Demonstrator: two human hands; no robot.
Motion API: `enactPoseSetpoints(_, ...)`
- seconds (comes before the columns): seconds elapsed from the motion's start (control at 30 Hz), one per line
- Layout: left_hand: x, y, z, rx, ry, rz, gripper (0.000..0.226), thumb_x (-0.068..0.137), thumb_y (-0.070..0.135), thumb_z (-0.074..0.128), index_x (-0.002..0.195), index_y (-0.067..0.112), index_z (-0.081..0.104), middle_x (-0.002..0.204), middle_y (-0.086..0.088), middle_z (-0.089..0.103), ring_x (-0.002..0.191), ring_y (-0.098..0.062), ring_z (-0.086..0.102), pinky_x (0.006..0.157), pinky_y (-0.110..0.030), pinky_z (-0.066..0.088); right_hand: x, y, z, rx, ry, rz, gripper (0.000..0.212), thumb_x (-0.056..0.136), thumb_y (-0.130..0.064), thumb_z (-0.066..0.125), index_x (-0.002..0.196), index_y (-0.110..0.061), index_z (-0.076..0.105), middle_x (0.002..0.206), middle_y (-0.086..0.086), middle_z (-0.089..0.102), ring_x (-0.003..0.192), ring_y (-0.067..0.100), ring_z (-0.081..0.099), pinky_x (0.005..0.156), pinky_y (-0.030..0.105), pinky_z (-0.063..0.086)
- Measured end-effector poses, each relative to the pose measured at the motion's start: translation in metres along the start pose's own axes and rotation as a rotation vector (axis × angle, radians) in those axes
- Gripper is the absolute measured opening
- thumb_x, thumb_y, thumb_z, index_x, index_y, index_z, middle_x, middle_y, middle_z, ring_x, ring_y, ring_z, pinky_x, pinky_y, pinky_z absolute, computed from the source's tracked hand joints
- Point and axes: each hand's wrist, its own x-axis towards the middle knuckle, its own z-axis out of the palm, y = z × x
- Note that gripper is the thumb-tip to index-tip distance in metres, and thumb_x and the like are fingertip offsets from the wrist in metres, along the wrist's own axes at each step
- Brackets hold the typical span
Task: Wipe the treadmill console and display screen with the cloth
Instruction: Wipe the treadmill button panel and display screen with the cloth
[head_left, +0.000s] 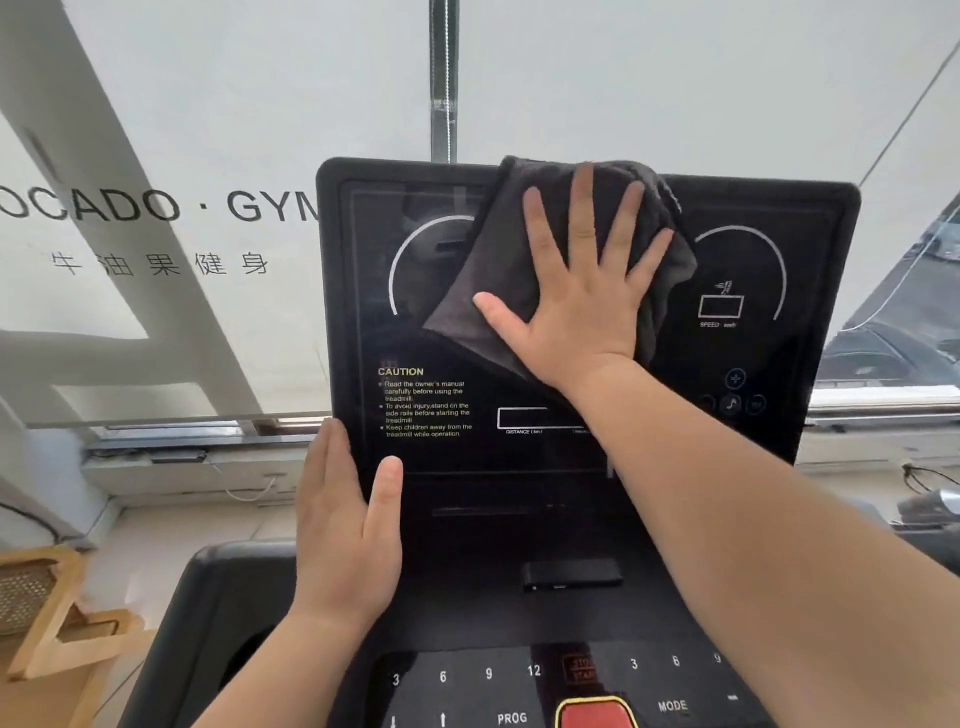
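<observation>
The treadmill's black display screen (753, 364) stands upright in the middle of the view, with white gauge arcs and a CAUTION text. A dark grey cloth (498, 260) lies against its upper middle. My right hand (582, 291) presses flat on the cloth, fingers spread. My left hand (345, 530) grips the screen's lower left edge, thumb on the front face. Below lies the console (467, 680) with number keys, PROG and MODE labels and a red stop button (595, 714).
A frosted window with gym lettering (156, 208) fills the background behind the screen. A metal window post (443, 78) rises above the display. A wooden frame (57, 623) stands at the lower left. A windowsill with cables (249, 483) runs behind the treadmill.
</observation>
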Motion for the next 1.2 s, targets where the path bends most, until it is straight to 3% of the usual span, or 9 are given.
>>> enactPoseSetpoints(0.13, -0.003, 0.005, 0.012, 0.021, 0.067, -0.023, 0.093, 0.087, 0.071, 0.019, 0.161, 0.014, 0.017, 0.168, -0.001, 0.017, 0.155, -0.011, 0.008, 0.123, -0.027, 0.004, -0.051, -0.009, 0.021, 0.017, 0.01, -0.326, 0.09, 0.087, -0.083, 0.044, 0.163, -0.039, 0.022, 0.174, 0.002, 0.01, 0.157, 0.045, 0.005, 0.118, 0.076, 0.002)
enactPoseSetpoints(0.3, -0.012, 0.017, 0.031, 0.198, 0.157, -0.007, 0.091, 0.088, 0.066, 0.028, 0.16, 0.011, 0.017, 0.169, -0.008, 0.008, 0.155, -0.018, 0.004, 0.125, -0.038, 0.003, -0.103, 0.032, 0.044, 0.036, 0.018, -0.514, 0.084, 0.088, -0.075, 0.053, 0.161, -0.04, 0.03, 0.172, -0.003, 0.019, 0.157, 0.036, 0.016, 0.122, 0.07, 0.004)
enactPoseSetpoints(0.4, -0.025, 0.032, 0.054, 0.337, 0.112, 0.107, 0.088, 0.088, 0.066, 0.036, 0.159, 0.014, 0.021, 0.168, -0.009, 0.01, 0.155, -0.027, 0.009, 0.123, -0.046, 0.007, -0.12, 0.079, 0.047, 0.03, 0.025, -0.5, 0.083, 0.087, -0.073, 0.056, 0.16, -0.04, 0.033, 0.171, -0.002, 0.02, 0.157, 0.036, 0.018, 0.122, 0.07, 0.006)
enactPoseSetpoints(0.57, -0.041, 0.052, 0.084, 0.563, -0.005, 0.235, 0.086, 0.087, 0.066, 0.04, 0.155, 0.013, 0.033, 0.166, -0.007, 0.02, 0.153, -0.029, 0.019, 0.12, -0.059, 0.021, -0.109, 0.151, 0.04, -0.049, 0.054, -0.285, 0.095, 0.077, -0.081, 0.061, 0.157, -0.036, 0.037, 0.17, 0.006, 0.025, 0.154, 0.047, 0.016, 0.114, 0.081, 0.001)
enactPoseSetpoints(0.67, -0.043, 0.057, 0.094, 0.636, -0.048, 0.23, 0.086, 0.087, 0.069, 0.038, 0.155, 0.016, 0.034, 0.167, -0.003, 0.018, 0.153, -0.028, 0.018, 0.12, -0.058, 0.02, -0.062, 0.164, 0.021, -0.034, 0.01, -0.059, 0.102, 0.076, -0.089, 0.051, 0.16, -0.035, 0.03, 0.173, 0.011, 0.008, 0.154, 0.053, 0.002, 0.11, 0.084, -0.003)
enactPoseSetpoints(0.77, -0.045, 0.062, 0.101, 0.655, -0.065, 0.204, 0.085, 0.088, 0.071, 0.036, 0.155, 0.018, 0.034, 0.168, -0.001, 0.015, 0.153, -0.028, 0.018, 0.119, -0.059, 0.021, -0.018, 0.156, 0.002, 0.003, -0.004, 0.025, 0.106, 0.077, -0.094, 0.04, 0.163, -0.039, 0.014, 0.173, 0.011, -0.005, 0.154, 0.054, -0.006, 0.11, 0.085, -0.001)
enactPoseSetpoints(0.9, -0.045, 0.068, 0.108, 0.646, -0.083, 0.153, 0.088, 0.087, 0.073, 0.033, 0.157, 0.02, 0.028, 0.169, 0.0, 0.007, 0.154, -0.029, 0.013, 0.119, -0.06, 0.02, -0.007, 0.132, -0.002, 0.0, 0.008, -0.055, 0.1, 0.083, -0.093, 0.032, 0.164, -0.04, 0.005, 0.174, 0.009, -0.007, 0.154, 0.053, -0.007, 0.112, 0.084, -0.001)
enactPoseSetpoints(1.03, -0.047, 0.073, 0.109, 0.624, -0.083, 0.107, 0.088, 0.086, 0.074, 0.031, 0.159, 0.024, 0.024, 0.17, 0.004, 0.001, 0.156, -0.025, 0.007, 0.12, -0.058, 0.018, -0.052, 0.124, 0.018, 0.025, 0.015, -0.338, 0.084, 0.093, -0.078, 0.039, 0.164, -0.04, 0.016, 0.174, 0.003, 0.003, 0.157, 0.046, -0.002, 0.114, 0.081, -0.001)
enactPoseSetpoints(1.2, -0.045, 0.087, 0.103, 0.656, -0.086, 0.071, 0.079, 0.089, 0.053, 0.059, 0.157, 0.024, 0.031, 0.169, 0.004, 0.01, 0.154, -0.025, 0.014, 0.121, -0.057, 0.019, -0.116, 0.17, 0.04, 0.042, 0.016, -0.477, 0.072, 0.096, -0.064, 0.053, 0.16, -0.038, 0.033, 0.172, 0.0, 0.021, 0.157, 0.038, 0.017, 0.122, 0.071, 0.005)
